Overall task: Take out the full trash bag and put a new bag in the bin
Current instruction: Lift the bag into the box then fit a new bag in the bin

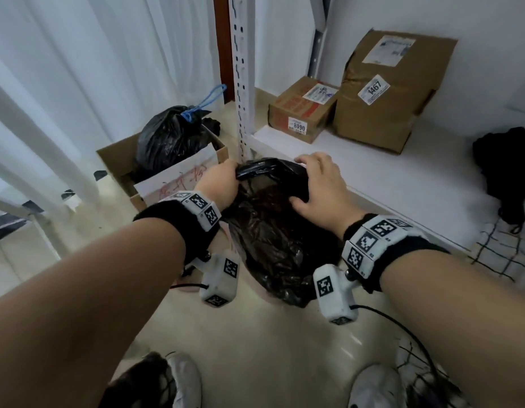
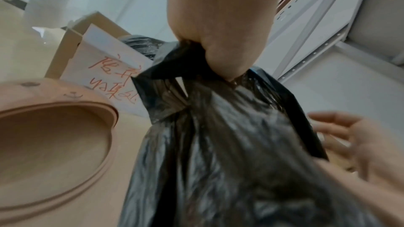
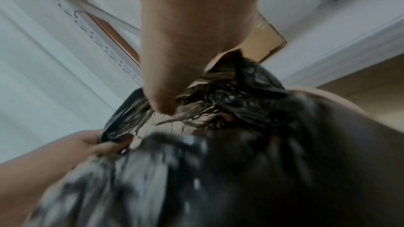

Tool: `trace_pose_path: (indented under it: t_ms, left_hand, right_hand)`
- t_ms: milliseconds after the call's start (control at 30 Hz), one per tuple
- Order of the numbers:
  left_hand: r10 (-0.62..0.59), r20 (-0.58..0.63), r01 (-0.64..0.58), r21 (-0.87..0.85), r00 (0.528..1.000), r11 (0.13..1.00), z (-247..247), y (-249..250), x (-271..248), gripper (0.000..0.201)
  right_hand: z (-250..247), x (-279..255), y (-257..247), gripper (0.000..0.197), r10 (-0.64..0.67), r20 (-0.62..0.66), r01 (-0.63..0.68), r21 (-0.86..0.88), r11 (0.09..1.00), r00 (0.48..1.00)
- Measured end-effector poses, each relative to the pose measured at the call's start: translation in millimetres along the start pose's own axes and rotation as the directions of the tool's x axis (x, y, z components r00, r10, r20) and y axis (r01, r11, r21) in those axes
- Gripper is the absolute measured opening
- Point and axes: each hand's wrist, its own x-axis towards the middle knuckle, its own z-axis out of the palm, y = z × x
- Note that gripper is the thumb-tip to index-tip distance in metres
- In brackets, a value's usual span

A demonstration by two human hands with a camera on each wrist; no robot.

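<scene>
The left hand is clamped on the left side of the black bag's gathered mouth, and the right hand is closed over the right side, thumb tucked under. The bag is held up between both arms, above the pale floor. To the far left, a tied black bag is seen in an open cardboard box. A round bin is caught just beside the held bag. On the right, two parcels are stacked on a white shelf.
</scene>
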Motion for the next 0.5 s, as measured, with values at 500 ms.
trace_pose_path:
  t_ms: [500]
  left_hand:
    - [0.013, -0.006, -0.015, -0.368, 1.0, 0.93, 11.0, -19.5, -11.6, 0.022]
  right_hand:
    - [25.6, -15.4, -16.6, 0.027, -0.175, 0.275, 0.263, -0.328, 0.907, 0.945]
